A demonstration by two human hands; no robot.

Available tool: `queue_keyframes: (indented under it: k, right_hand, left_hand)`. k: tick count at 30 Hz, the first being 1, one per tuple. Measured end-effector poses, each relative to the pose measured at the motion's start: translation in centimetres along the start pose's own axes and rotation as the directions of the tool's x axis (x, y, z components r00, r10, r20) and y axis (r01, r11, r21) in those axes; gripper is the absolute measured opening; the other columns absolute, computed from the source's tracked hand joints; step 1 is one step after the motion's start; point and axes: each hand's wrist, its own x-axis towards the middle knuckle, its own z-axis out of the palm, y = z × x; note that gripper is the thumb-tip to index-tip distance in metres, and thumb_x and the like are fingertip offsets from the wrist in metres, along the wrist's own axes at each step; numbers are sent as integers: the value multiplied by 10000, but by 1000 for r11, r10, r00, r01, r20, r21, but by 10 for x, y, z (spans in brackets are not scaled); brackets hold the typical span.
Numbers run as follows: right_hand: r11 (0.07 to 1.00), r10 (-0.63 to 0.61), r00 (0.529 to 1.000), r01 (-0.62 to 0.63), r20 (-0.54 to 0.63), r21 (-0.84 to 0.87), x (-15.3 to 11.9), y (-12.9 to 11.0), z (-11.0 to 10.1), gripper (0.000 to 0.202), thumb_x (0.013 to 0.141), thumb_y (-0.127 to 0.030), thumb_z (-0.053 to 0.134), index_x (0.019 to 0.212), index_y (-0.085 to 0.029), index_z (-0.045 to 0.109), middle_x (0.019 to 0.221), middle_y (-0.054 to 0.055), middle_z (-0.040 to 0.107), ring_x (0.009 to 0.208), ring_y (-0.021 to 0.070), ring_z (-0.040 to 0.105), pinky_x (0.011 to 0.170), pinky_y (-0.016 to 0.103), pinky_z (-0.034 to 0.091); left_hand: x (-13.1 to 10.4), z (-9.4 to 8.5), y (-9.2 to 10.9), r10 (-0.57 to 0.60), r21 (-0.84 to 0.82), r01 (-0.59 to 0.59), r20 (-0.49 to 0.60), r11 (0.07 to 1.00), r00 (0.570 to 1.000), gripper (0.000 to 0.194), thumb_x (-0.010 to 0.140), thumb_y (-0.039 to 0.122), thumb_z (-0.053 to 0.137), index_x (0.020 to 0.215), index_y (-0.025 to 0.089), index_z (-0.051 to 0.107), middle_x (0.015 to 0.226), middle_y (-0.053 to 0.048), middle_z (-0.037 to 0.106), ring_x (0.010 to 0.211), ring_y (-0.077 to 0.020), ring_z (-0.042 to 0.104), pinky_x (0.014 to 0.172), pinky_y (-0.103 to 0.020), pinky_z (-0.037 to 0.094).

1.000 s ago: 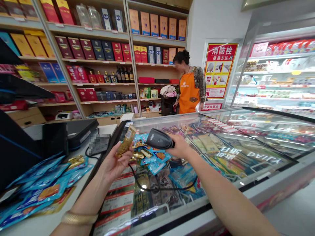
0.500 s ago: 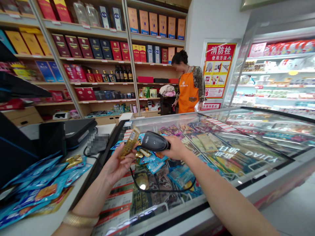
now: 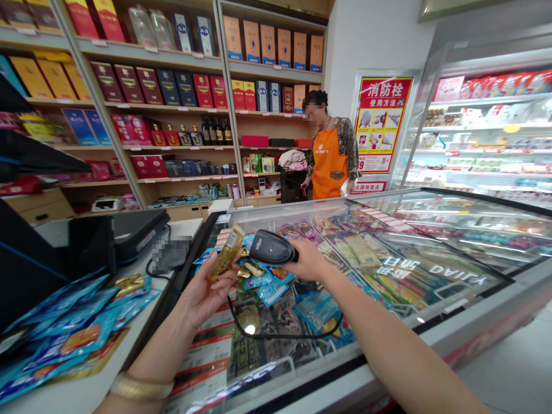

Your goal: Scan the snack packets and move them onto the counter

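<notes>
Between the fingers of my left hand (image 3: pixel 207 290) is a small gold snack packet (image 3: pixel 227 253), tilted, with a barcode label on its upper part. My right hand (image 3: pixel 308 260) is wrapped round the handle of a black barcode scanner (image 3: pixel 272 247). The scanner's head points left at the packet, a short gap apart. From it a black cable (image 3: pixel 288 335) loops down over the glass. Beneath both hands lies a pile of blue and gold snack packets (image 3: pixel 269 284) on the freezer's glass lid.
Blue snack packets (image 3: pixel 81 328) lie heaped on the white counter (image 3: pixel 107 368) at left, near a dark flat device (image 3: pixel 140 230). The glass-topped freezer (image 3: pixel 435 253) stretches right. Behind it stands a person in an orange apron (image 3: pixel 328 167). Shelves (image 3: pixel 172 100) of boxes and bottles line the back.
Both hands, the gold packet and the scanner stay almost in place. The person behind the freezer has raised their head slightly.
</notes>
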Motion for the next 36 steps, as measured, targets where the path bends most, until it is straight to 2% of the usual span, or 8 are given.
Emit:
queue_keyframes:
  k: [6,9,12,15,19,29,32,36]
  right_hand:
    - [996,32,993,-40,-112,-77,1,10,-13,252,682,-224,657,931,-197,684,864,45,733,804,224,679,709,270,465]
    - [974,94,976,-131,-197,-182,-1,26,-27,216,699,-244,646,908,-205,682,830,52,731,803,233,678,698,275,462]
    - [921,164,948,-246,-273,-303,-5,43,-38,205,717,-287,648,904,-211,681,837,64,729,807,245,671,679,281,451]
    - [873,216,920,-332,-327,-358,-9,56,-44,218,735,-318,648,927,-219,677,842,65,725,828,251,664,683,286,447]
    - [861,236,901,-367,-363,-351,-12,60,-45,247,753,-325,651,974,-217,673,882,75,727,865,254,660,715,294,451]
    - [823,255,910,-382,-326,-421,-11,57,-42,265,763,-366,657,973,-205,662,867,79,707,860,258,646,714,300,444]
    - [831,246,916,-367,-316,-417,-12,56,-40,254,765,-372,652,956,-204,663,850,82,703,849,262,647,705,304,447]
    - [857,185,927,-315,-327,-407,-14,58,-36,241,773,-336,627,972,-206,666,851,82,710,871,271,654,726,316,458]
  left_hand:
    - [3,-1,0,142,206,-131,-37,970,989,266,914,223,498,1087,95,653,734,-62,552,504,-48,382,352,-98,284]
    - [9,3,2,347,523,-282,-28,805,938,144,816,208,635,893,98,689,648,-14,536,483,-42,362,385,-130,265]
    - [20,14,7,543,890,-307,82,338,836,293,694,303,756,934,138,720,673,-18,611,546,-98,478,470,-199,346]
    - [38,29,10,607,956,-148,276,-252,745,433,654,398,761,1010,154,732,861,-86,715,790,-227,632,641,-279,437]
    - [63,47,3,483,775,9,384,-631,787,446,729,484,659,1005,141,736,953,-144,732,931,-292,654,735,-310,446]
    - [88,53,-22,459,694,107,344,-712,819,660,763,569,606,1297,181,598,1300,-181,619,1200,-370,552,949,-442,427]
    - [81,43,-20,510,728,38,441,-685,738,590,804,506,594,1292,174,602,1344,-175,588,1253,-345,517,1017,-459,395]
    - [52,18,8,552,703,-119,641,-701,534,400,834,359,560,1184,193,661,1240,-126,644,1155,-275,582,1006,-412,424]
